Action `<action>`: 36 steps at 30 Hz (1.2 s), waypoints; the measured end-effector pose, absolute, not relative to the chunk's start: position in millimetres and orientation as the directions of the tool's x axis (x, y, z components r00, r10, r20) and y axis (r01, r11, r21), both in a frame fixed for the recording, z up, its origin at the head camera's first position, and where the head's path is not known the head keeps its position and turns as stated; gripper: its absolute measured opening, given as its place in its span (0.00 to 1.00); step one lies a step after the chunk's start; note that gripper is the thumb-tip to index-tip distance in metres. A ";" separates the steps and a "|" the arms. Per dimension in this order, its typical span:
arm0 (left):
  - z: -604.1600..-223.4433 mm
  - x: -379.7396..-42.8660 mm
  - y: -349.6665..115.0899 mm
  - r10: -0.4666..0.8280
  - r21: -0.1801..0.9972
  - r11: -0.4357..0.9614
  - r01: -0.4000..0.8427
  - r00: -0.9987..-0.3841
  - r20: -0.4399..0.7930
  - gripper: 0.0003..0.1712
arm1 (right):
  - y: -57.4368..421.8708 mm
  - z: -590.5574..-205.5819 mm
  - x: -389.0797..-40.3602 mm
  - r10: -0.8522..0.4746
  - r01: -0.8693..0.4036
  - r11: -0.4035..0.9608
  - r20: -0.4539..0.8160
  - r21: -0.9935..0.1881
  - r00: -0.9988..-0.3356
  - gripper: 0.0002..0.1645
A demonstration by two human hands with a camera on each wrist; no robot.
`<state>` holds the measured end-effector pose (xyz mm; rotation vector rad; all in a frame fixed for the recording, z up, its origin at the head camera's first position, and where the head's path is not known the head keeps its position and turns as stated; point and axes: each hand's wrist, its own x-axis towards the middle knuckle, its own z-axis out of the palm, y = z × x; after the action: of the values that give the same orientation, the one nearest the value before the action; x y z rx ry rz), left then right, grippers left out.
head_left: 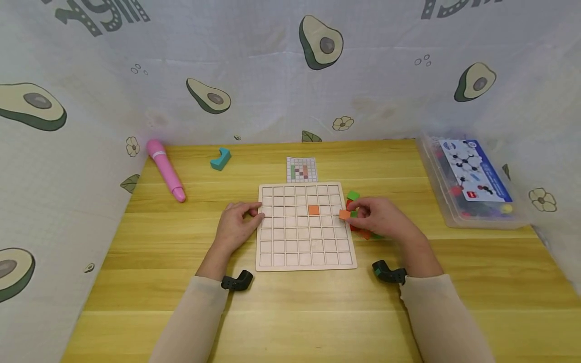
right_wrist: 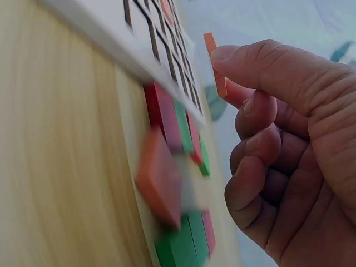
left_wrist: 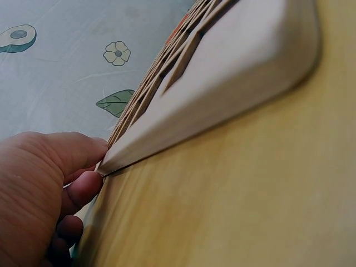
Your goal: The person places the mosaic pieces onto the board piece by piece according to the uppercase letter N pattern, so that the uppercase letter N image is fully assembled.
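Beige sleeves [head_left: 192, 322], nearest the viewer, enter from the lower edge of the head view. Raised near the right edge of a wooden board [head_left: 306, 267] is an orange tile [head_left: 344, 215], pinched in the grip of the right hand [head_left: 383, 218] between thumb and forefinger. One cell of the board's square grid contains a second orange tile [head_left: 313, 209]. Loose tiles [head_left: 353, 195], red, green and orange, lie on the desk [head_left: 295, 322] just beside the board, partly beneath this hand. The left hand [head_left: 237, 224] has a slack grip, its fingertips touching the board's left edge. Just beyond the board lies a patterned card [head_left: 301, 170]; farther left, a teal block [head_left: 221, 160] and a pink microphone [head_left: 166, 170]; at right, a clear plastic box [head_left: 487, 222]. Avocado-printed cloth [head_left: 268, 50] forms the background.
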<state>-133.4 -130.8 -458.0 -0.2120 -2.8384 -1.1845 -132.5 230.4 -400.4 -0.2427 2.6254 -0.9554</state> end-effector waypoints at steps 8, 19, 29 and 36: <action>-459.6 -134.5 -131.7 0.106 0.701 0.697 0.151 -0.989 0.107 0.17 | 196.5 -407.4 -136.5 -0.321 -0.087 0.760 -0.256 -0.644 -0.912 0.15; -459.6 -134.4 -131.7 0.104 0.699 0.700 0.146 -0.989 0.103 0.18 | 166.6 -408.0 -139.3 -0.350 -0.166 0.822 -0.252 -0.545 -0.902 0.15; -460.4 -134.4 -131.7 0.105 0.700 0.698 0.152 -0.988 0.109 0.17 | 159.3 -409.2 -140.4 -0.373 -0.192 0.820 -0.249 -0.539 -0.894 0.14; -459.9 -134.5 -132.6 0.107 0.695 0.702 0.155 -0.988 0.112 0.17 | 169.2 -407.2 -137.8 -0.332 -0.133 0.819 -0.272 -0.558 -0.903 0.16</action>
<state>-134.5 -132.6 -459.9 -0.2192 -2.8397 -1.1692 -137.8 169.2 -407.2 -0.3506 2.6426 -0.7737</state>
